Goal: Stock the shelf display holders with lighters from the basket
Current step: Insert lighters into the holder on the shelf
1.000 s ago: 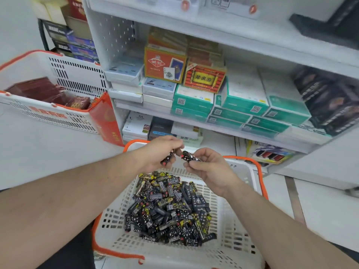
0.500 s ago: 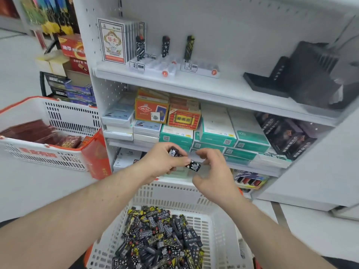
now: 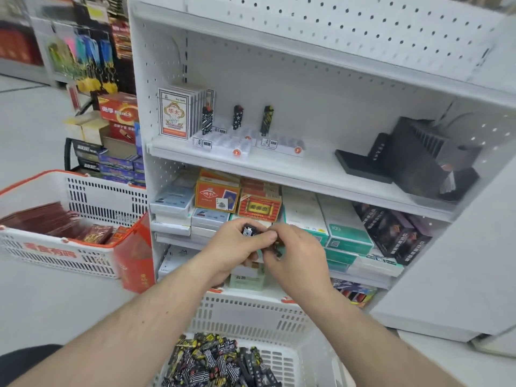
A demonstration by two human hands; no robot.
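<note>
Your left hand (image 3: 233,248) curls its fingers around a black patterned lighter (image 3: 249,231), just above the white basket (image 3: 251,317) of lighters. Touching it, your right hand (image 3: 297,254) pinches a second dark lighter (image 3: 278,250), mostly hidden beneath the fingertips.

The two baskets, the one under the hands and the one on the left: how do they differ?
The near basket holds a heap of small dark patterned lighters; the left basket holds flat dark red packs. The near basket stands right before the shelf unit, the left basket beside it, on the floor. Both are white slotted plastic with orange rims.
</note>
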